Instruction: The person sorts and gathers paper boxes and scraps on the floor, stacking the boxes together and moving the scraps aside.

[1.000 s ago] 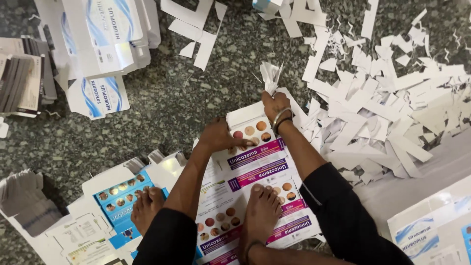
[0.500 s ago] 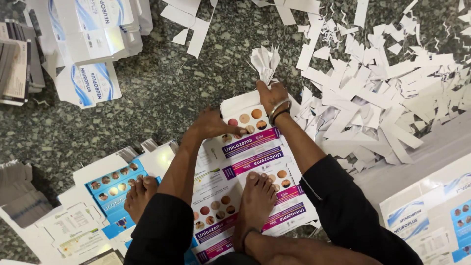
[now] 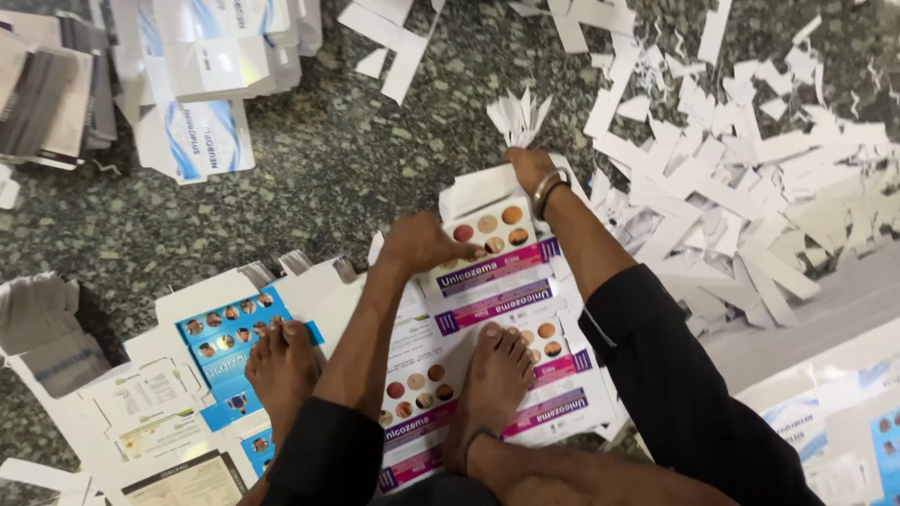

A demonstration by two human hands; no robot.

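A large flat printed cardboard sheet with purple bands (image 3: 497, 319) lay on the speckled stone floor (image 3: 328, 178). Both hands (image 3: 422, 242) (image 3: 527, 167) rested on its far end, one foot (image 3: 492, 375) on its middle. Loose white paper strips (image 3: 731, 178) lay to its right, stacked white-and-blue flat cartons (image 3: 202, 84) far left.

Two hands: left hand (image 3: 422, 245), right hand (image 3: 527, 169). Two bare feet (image 3: 492, 375). One bracelet (image 3: 548, 187). One purple-banded printed sheet (image 3: 506, 281). One blue printed sheet (image 3: 220, 323). White paper strips (image 3: 741, 159): too many to count.
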